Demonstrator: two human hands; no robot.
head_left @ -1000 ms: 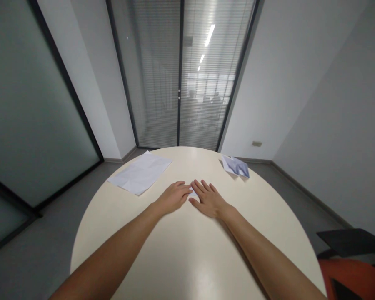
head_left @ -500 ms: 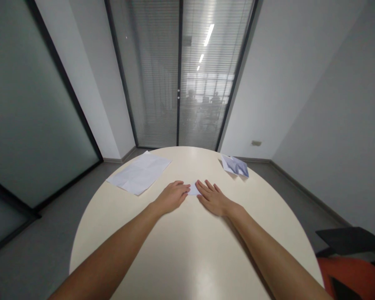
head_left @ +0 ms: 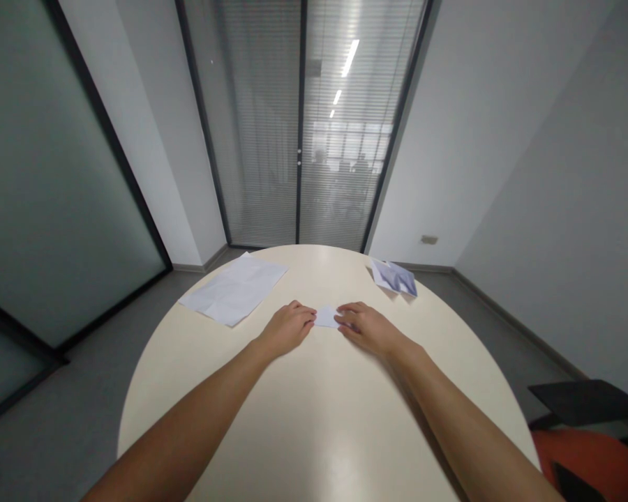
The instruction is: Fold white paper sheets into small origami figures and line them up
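Note:
A small piece of folded white paper [head_left: 326, 317] lies flat on the table between my hands. My left hand [head_left: 289, 328] rests on the table with its fingers together, closed at the paper's left edge. At the right edge, the curled fingertips of my right hand [head_left: 365, 326] grip the same paper. Both hands cover its ends, so only the middle shows.
The round cream table [head_left: 303, 404] carries a large creased white sheet [head_left: 234, 289] at the back left and a folded paper with a bluish-grey shaded face [head_left: 394, 277] at the back right. A red and black chair [head_left: 589, 453] stands at the lower right.
My right hand has drawn back to the right from lying flat over the paper, and its fingers have curled at the edge. More of the paper shows. My left hand has barely moved.

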